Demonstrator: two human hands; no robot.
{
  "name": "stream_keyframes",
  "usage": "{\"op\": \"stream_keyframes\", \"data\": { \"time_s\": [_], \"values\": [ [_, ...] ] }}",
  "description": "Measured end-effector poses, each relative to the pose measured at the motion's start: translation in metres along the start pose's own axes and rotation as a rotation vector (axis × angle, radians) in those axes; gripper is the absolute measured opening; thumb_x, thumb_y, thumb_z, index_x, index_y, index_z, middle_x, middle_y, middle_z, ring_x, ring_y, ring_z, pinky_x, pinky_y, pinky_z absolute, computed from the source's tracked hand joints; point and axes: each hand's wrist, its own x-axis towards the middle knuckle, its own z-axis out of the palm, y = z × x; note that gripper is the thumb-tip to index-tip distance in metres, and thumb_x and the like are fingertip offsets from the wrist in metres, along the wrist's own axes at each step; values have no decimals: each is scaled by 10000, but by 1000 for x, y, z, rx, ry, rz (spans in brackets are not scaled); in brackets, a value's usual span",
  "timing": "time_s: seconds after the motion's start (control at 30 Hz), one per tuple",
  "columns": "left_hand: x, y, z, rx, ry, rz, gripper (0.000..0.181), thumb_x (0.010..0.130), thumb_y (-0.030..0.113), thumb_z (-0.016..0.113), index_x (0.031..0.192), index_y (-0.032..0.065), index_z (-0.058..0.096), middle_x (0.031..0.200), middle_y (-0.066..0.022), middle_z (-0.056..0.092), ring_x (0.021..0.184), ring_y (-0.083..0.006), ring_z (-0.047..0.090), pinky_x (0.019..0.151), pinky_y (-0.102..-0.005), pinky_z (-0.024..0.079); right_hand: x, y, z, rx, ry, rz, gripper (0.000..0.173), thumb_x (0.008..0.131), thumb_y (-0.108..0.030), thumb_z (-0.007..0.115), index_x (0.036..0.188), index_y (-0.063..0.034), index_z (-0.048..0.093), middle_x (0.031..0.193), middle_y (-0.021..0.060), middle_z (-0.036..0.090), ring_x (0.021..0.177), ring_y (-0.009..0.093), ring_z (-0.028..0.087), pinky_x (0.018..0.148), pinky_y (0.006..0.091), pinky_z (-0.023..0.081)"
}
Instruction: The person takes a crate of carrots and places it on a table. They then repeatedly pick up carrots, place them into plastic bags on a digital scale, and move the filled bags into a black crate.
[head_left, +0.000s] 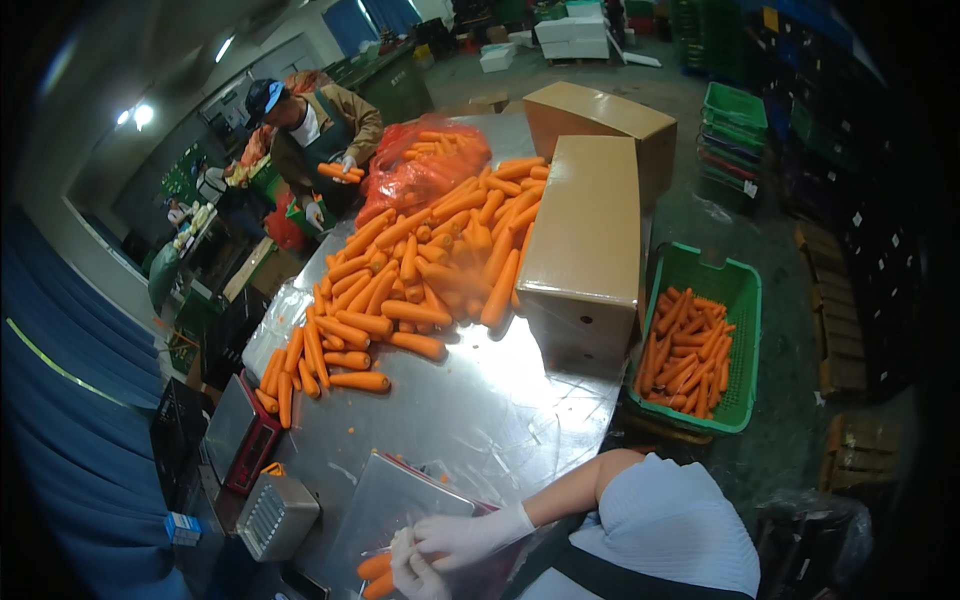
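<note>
My right hand, in a white glove, reaches in from the right at the bottom of the head view. My left hand, gloved too, meets it there. Their fingers close together on what looks like the gathered mouth of a clear plastic bag, mostly hidden by the gloves. Thick orange carrots lie just left of my left hand, seemingly inside that bag. Beneath the hands is a scale with a flat steel platform. Farther up the steel table spreads a large heap of loose carrots.
Cardboard boxes stand on the table's right side. A green plastic crate of carrots is beyond that edge. Left are a second scale and a metal box. Across the table, a person holds carrots beside a red bag.
</note>
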Motion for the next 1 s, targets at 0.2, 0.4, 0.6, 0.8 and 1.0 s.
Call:
{"op": "stream_keyframes", "data": {
  "time_s": [0.2,0.4,0.6,0.8,1.0],
  "values": [
    [-10,-40,-4,244,57,-68,346,982,172,435,1240,-45,513,1227,-194,555,1138,-302,509,990,-368,384,38,57,-104,47,270,314,188,840,-186,545,936,-94,678,917,117,648,925,297,590,820,401,475],
    [-10,-41,14,488,103,145,296,952,111,467,1221,15,545,1179,-191,572,1088,-294,538,936,-396,412,52,239,-172,-1080,635,512,383,792,-155,560,1166,-81,524,1087,183,494,886,384,534,773,492,433],
    [1,-46,29,276,52,153,267,930,104,498,1152,-22,574,1106,-181,621,1045,-317,577,950,-407,401,33,276,-162,-675,558,703,423,806,-157,544,1217,-79,483,1168,210,525,965,388,555,809,454,465],
    [-1,-28,37,248,76,186,241,926,83,499,1127,-29,573,1139,-182,614,1072,-323,569,989,-421,373,-9,174,-145,191,501,568,426,829,-294,599,1154,-22,548,1071,164,605,997,246,568,869,340,446],
    [23,-74,49,-99,123,7,185,947,85,482,1070,-31,556,1161,-171,601,1073,-301,564,978,-406,395,-58,40,-181,467,262,500,404,852,-298,634,1167,-50,584,1152,109,565,1063,204,526,926,342,424]
  ]
}}
